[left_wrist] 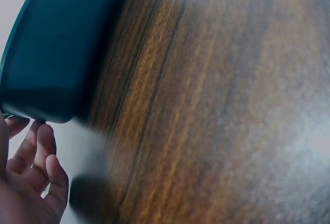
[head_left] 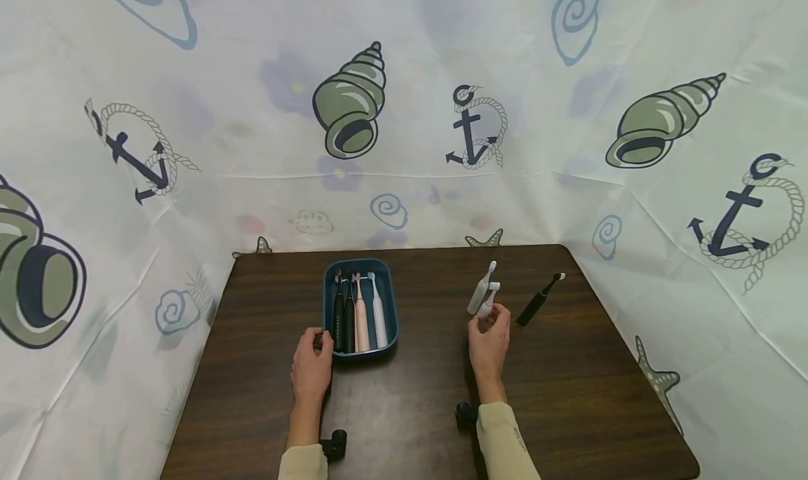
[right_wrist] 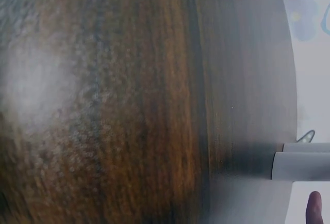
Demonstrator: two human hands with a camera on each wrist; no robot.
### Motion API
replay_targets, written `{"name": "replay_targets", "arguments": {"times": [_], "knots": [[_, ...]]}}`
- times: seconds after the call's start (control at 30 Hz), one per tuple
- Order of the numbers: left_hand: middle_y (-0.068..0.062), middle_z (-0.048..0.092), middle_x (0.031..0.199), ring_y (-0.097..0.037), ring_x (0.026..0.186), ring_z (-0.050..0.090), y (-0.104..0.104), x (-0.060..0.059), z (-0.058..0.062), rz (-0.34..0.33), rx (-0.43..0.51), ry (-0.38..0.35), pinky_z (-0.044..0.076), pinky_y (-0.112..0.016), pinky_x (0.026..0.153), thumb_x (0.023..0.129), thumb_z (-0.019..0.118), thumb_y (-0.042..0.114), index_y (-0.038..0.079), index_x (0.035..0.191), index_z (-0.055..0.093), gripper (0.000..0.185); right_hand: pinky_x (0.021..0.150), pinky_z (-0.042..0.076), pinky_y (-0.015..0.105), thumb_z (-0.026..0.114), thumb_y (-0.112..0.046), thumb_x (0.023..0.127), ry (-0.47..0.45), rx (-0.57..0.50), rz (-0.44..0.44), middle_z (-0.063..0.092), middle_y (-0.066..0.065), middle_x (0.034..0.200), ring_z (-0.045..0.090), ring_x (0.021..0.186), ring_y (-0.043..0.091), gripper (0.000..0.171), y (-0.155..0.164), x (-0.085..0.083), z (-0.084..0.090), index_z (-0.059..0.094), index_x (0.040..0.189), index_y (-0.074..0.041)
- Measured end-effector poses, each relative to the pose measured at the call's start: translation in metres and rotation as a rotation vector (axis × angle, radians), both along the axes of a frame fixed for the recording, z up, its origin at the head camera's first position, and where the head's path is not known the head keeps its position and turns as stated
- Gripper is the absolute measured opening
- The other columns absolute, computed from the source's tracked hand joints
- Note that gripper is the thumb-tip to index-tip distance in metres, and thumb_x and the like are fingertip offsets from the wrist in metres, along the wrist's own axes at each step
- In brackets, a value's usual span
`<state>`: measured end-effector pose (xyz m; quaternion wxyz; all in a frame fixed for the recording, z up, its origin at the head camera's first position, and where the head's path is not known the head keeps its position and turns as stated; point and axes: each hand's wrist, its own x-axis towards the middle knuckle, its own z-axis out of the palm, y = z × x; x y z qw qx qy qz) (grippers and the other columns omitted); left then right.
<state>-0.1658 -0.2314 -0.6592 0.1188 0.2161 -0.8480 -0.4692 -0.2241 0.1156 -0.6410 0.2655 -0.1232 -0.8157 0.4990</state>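
- Pinching the lower end of a white toothbrush [head_left: 487,301] between thumb and fingertips: right hand [head_left: 489,341], fingers curled, brush head tilted up and away from the palm.
- Lying just beyond that grip, almost touching the held brush: a second white toothbrush [head_left: 480,290], hard to separate from the first in the head view.
- Cut off in the right wrist view: only a grey-white handle stub [right_wrist: 301,164] and one fingertip [right_wrist: 313,206] at the frame edge; grip itself not shown there.
- Resting against the near left corner of a blue tray [head_left: 391,311]: left hand [head_left: 312,368], thumb at the rim, fingers loosely bent along the wall; cannot tell whether truly gripping or only touching.
- Blurred in the left wrist view: tray wall [left_wrist: 56,48] seen from the side, contents hidden, fingers [left_wrist: 44,146] just below its corner.
- Inside the tray, beyond the left hand: two black brushes [head_left: 344,315], a pink brush [head_left: 362,318] and a white brush [head_left: 378,315], side by side, heads pointing away.
- Off to the right of the right hand, apart from it: a black toothbrush [head_left: 538,301] on the dark wooden table [head_left: 568,396].
- No readable brand, label or writing on any brush or on the tray.
- Behind the table: a curtain [head_left: 404,115] printed with shells and anchors.
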Motion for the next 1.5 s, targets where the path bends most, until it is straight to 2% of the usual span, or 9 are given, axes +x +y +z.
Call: {"name": "replay_targets", "arguments": {"times": [0.17, 0.4, 0.57, 0.67, 0.8, 0.93, 1.2, 1.37, 1.5], "knots": [[-0.008, 0.071, 0.124, -0.03, 0.107, 0.069, 0.0, 0.001, 0.001, 0.0, 0.005, -0.011, 0.049, -0.057, 0.088, 0.111, 0.053, 0.044, 0.017, 0.13, 0.066, 0.035, 0.099, 0.05, 0.043, 0.075, -0.007, 0.097, -0.019, -0.001, 0.005, 0.06, 0.017, 0.124, 0.06, 0.111, 0.032, 0.045, 0.002, 0.001, -0.003, 0.053, 0.136, -0.006], [-0.009, 0.071, 0.125, -0.03, 0.107, 0.068, 0.001, 0.001, 0.002, -0.002, 0.005, -0.018, 0.048, -0.057, 0.088, 0.112, 0.053, 0.043, 0.017, 0.131, 0.066, 0.035, 0.1, 0.05, 0.046, 0.082, -0.025, 0.096, 0.003, -0.046, 0.019, 0.054, 0.016, 0.131, 0.058, 0.119, 0.038, 0.057, 0.002, 0.005, 0.003, 0.05, 0.141, -0.009], [-0.009, 0.071, 0.125, -0.03, 0.108, 0.069, 0.0, 0.001, 0.002, -0.006, 0.006, -0.017, 0.048, -0.057, 0.088, 0.112, 0.053, 0.044, 0.017, 0.131, 0.066, 0.036, 0.101, 0.051, 0.053, 0.083, -0.021, 0.095, 0.082, -0.077, 0.008, 0.052, 0.018, 0.137, 0.057, 0.123, 0.043, 0.061, 0.001, 0.005, 0.011, 0.05, 0.144, -0.006], [-0.008, 0.071, 0.125, -0.03, 0.108, 0.068, -0.001, 0.001, 0.001, -0.006, 0.009, -0.018, 0.048, -0.056, 0.088, 0.112, 0.053, 0.044, 0.017, 0.13, 0.066, 0.035, 0.1, 0.05, 0.052, 0.083, -0.017, 0.094, 0.143, -0.072, -0.006, 0.053, 0.018, 0.137, 0.058, 0.121, 0.039, 0.06, 0.0, 0.004, 0.017, 0.051, 0.143, -0.004], [-0.008, 0.071, 0.125, -0.03, 0.108, 0.068, -0.001, 0.001, 0.001, -0.003, 0.01, -0.016, 0.049, -0.056, 0.089, 0.112, 0.052, 0.045, 0.017, 0.13, 0.066, 0.036, 0.098, 0.047, 0.042, 0.082, -0.016, 0.094, 0.222, -0.054, -0.018, 0.055, 0.017, 0.134, 0.057, 0.118, 0.031, 0.058, -0.003, 0.003, 0.026, 0.052, 0.142, -0.002], [-0.009, 0.071, 0.124, -0.03, 0.108, 0.068, -0.001, 0.002, 0.002, -0.008, 0.009, -0.009, 0.048, -0.057, 0.088, 0.112, 0.052, 0.045, 0.017, 0.13, 0.066, 0.037, 0.095, 0.046, 0.035, 0.081, -0.015, 0.095, 0.308, -0.051, -0.032, 0.056, 0.017, 0.133, 0.057, 0.117, 0.03, 0.054, -0.006, 0.003, 0.04, 0.054, 0.14, -0.002], [-0.008, 0.071, 0.122, -0.029, 0.106, 0.069, -0.002, 0.002, 0.001, 0.012, -0.001, 0.004, 0.049, -0.054, 0.086, 0.111, 0.054, 0.043, 0.017, 0.128, 0.067, 0.033, 0.096, 0.045, 0.044, 0.079, -0.006, 0.095, 0.431, -0.083, -0.014, 0.062, 0.019, 0.13, 0.06, 0.114, 0.035, 0.045, -0.018, 0.0, 0.06, 0.059, 0.135, -0.001], [-0.008, 0.071, 0.123, -0.029, 0.106, 0.069, -0.002, 0.002, -0.001, 0.013, -0.002, 0.006, 0.049, -0.055, 0.087, 0.111, 0.054, 0.043, 0.017, 0.13, 0.067, 0.035, 0.095, 0.043, 0.055, 0.077, 0.003, 0.093, 0.498, -0.083, -0.003, 0.06, 0.032, 0.124, 0.058, 0.11, 0.044, 0.043, -0.031, -0.002, 0.071, 0.06, 0.132, 0.007], [-0.008, 0.071, 0.124, -0.03, 0.108, 0.069, -0.002, 0.001, -0.001, 0.002, 0.005, 0.004, 0.049, -0.056, 0.089, 0.111, 0.054, 0.044, 0.017, 0.132, 0.066, 0.036, 0.093, 0.041, 0.064, 0.074, 0.01, 0.092, 0.532, -0.097, -0.007, 0.054, 0.04, 0.123, 0.053, 0.108, 0.051, 0.041, -0.041, 0.001, 0.088, 0.058, 0.129, 0.014]]}}
